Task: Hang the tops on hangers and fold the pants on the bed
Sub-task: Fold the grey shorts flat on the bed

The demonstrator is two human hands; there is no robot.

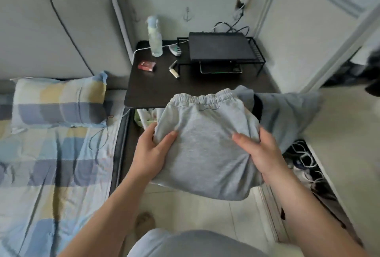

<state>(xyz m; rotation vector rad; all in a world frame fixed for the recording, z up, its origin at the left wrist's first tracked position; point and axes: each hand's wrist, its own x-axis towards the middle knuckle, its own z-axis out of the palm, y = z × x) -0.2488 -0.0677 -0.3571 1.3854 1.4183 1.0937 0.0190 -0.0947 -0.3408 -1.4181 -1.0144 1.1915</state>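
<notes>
A small bedroom with pale walls and a light tiled floor (205, 211). At the left stands the bed (51, 174), covered by a sheet checked in blue, yellow and grey, with a matching pillow (59, 102) lying against the grey padded headboard (61, 37). Just beside the bed is a dark nightstand (156, 88). On it, from left to right, are a red box (146, 65), a clear bottle (155, 37) standing upright, a small lighter (174, 73) and a black wire rack (259, 55) with a flat black box (220, 48) on top.

In front of the nightstand, over the floor and off the bed, the person holds the folded grey pants (203, 154) in both hands. The elastic waistband (203, 97) points away from the person, overlapping the nightstand's near edge. The left hand (153, 154) grips the left edge of the bundle, with the thumb lying on top of the cloth and the fingers tucked out of sight beneath. The right hand (261, 150) grips the right edge in the same way, thumb pressed onto the top and fingers curled round the side.

Behind the right hand, a blue-grey garment (287, 113) trails out to the right of the pants. Below it, at the far right, lies a jumble of dark and white items (306, 160), too blurred to identify.
</notes>
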